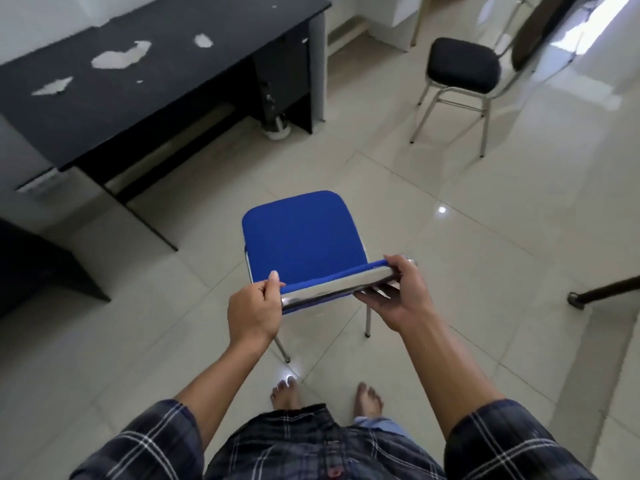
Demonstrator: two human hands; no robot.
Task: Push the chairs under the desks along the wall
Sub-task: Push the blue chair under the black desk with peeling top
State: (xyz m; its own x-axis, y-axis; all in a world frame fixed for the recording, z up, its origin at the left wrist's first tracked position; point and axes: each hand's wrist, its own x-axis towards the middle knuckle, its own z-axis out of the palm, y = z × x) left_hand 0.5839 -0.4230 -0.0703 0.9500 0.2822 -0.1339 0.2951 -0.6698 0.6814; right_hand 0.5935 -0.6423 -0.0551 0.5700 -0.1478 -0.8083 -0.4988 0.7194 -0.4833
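Seen from above: blue chair (302, 237) on the tiled floor (485, 237), out in front of the black tabletop (145, 64), well apart from it. Left hand (254, 311) and right hand (391, 294) each closed in a grip on the chrome backrest rail (329, 289). Black chair (463, 65) farther right.

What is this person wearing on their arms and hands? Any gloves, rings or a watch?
No gloves. Both the left hand and right hand are bare, with no ring or watch visible. The forearms are uncovered; short sleeves of a dark plaid shirt with white lines end near the elbows.
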